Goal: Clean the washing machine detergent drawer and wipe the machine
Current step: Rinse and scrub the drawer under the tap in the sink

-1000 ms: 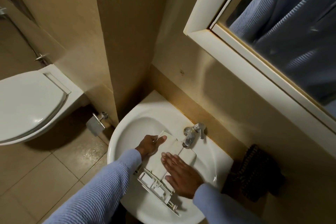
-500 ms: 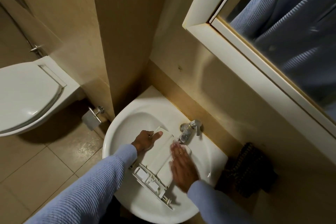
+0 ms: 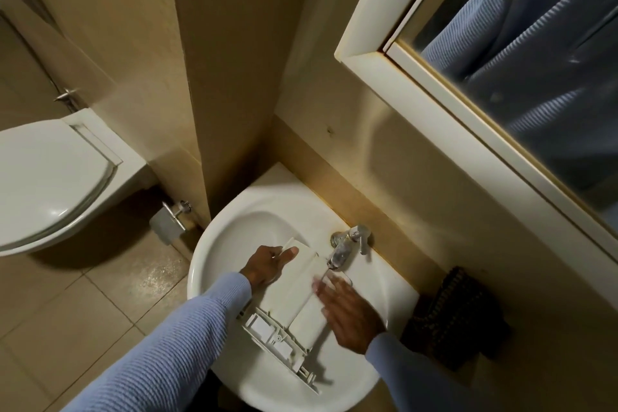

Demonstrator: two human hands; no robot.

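Observation:
The white detergent drawer (image 3: 294,298) lies upside down across the white sink (image 3: 230,231), its front panel toward me. My left hand (image 3: 269,262) grips the drawer's far left corner, thumb on top. My right hand (image 3: 347,311) lies flat with straight fingers on the drawer's right side, fingertips under the chrome tap (image 3: 344,247). A thin stream of water runs from the tap onto the drawer by my fingertips.
A closed white toilet (image 3: 50,184) stands at the left, with a paper holder (image 3: 170,221) on the column between it and the sink. A dark brush-like object (image 3: 458,311) sits right of the sink. A framed mirror (image 3: 501,60) hangs above.
My right hand slid along the drawer's right side, up toward the tap and back a little. The left hand kept its grip. The view shifted slightly.

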